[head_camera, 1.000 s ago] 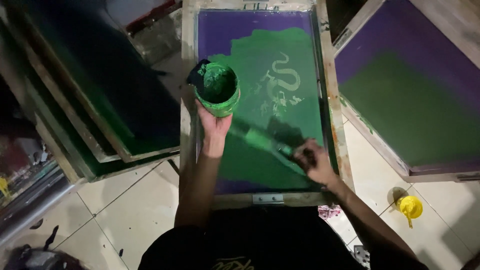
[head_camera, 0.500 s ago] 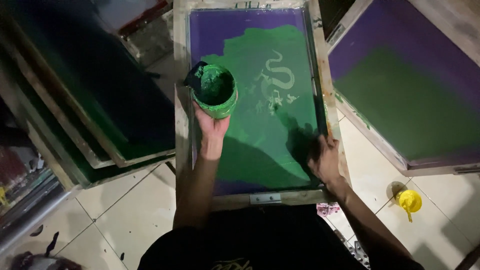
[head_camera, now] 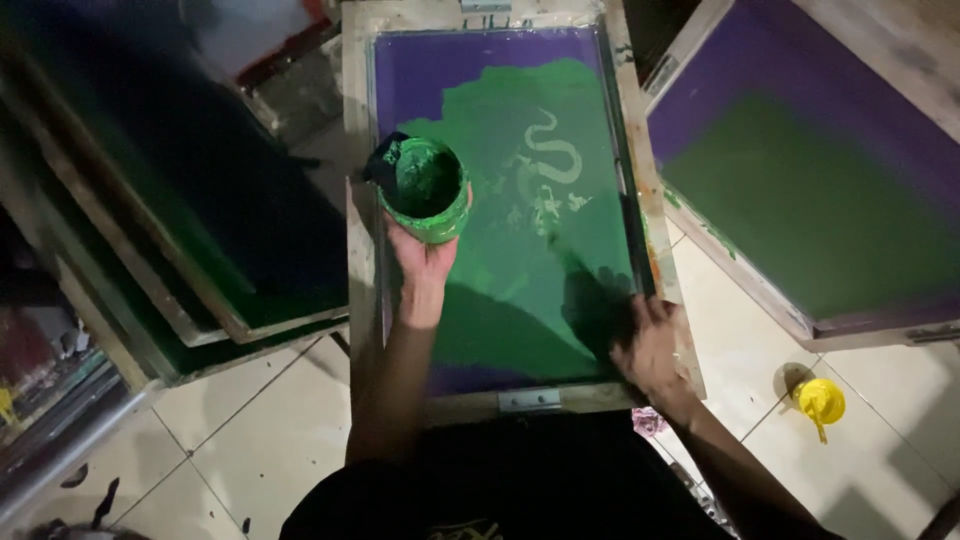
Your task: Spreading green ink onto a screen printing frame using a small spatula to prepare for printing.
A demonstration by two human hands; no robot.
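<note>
The left hand [head_camera: 424, 258] cups a round green ink tub [head_camera: 424, 188] at its twelve o'clock, over the wood-framed purple printing screen [head_camera: 500, 210]. The right hand [head_camera: 650, 345], blurred, rests at the screen's five o'clock; I cannot tell its grip.

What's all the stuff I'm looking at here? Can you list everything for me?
Printing screen: one, wooden frame, purple mesh spread with green ink and a pale snake-like design, centre.
Ink tub: one, green, open, held over the screen's left edge.
Second screen: one, wooden frame, purple mesh with a green patch, right.
Stacked frames: several, dark green mesh, left.
Yellow lid-like thing: one, on the floor, lower right.
Floor tiles: pale, under everything.
Left hand: holds the ink tub from below.
Right hand: blurred, at the screen's lower right corner; what it grips cannot be told.
</note>
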